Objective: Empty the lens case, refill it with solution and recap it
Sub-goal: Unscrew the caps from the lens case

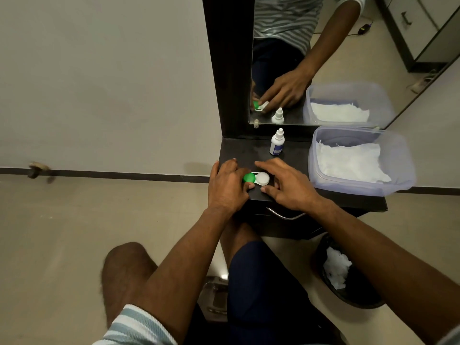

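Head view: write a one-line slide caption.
Left hand grips the green cap and right hand steadies the lens case beside the solution bottle.

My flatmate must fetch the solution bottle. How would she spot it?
On the dark shelf below the mirror, left of the clear plastic tub, stands the solution bottle. It is the only upright thing: small, white, blue-labelled, with a nozzle cap.

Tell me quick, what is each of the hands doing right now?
Left hand: fingers curled round the round green plastic cap of the lens case, gripping it.
Right hand: open, fingers spread around the round white plastic cap, holding nothing.
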